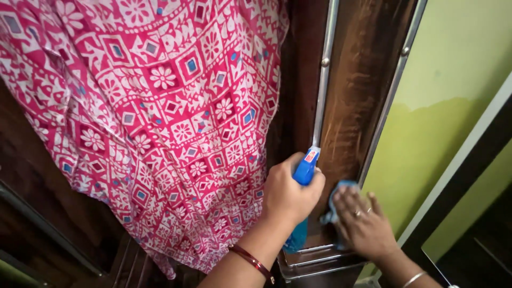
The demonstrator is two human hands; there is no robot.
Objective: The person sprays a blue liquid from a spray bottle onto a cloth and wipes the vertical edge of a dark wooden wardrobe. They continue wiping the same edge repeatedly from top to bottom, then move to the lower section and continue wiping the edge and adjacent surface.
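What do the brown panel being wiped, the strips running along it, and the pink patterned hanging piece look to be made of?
The panel looks like dark wood or wood-look laminate: brown grain streaks and a slight sheen. The strips look like polished metal, silvery with round rivet heads. The pink hanging piece is thin printed fabric, probably cotton, judging by its soft folds. The right hand presses a light blue cloth, seemingly soft.

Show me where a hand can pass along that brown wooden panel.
Free: the upper brown wooden panel between the two metal strips, above both hands. Crowded: lower down, where the left hand holds the blue spray bottle and the right hand presses a light blue cloth. The pink patterned fabric covers everything leftward.
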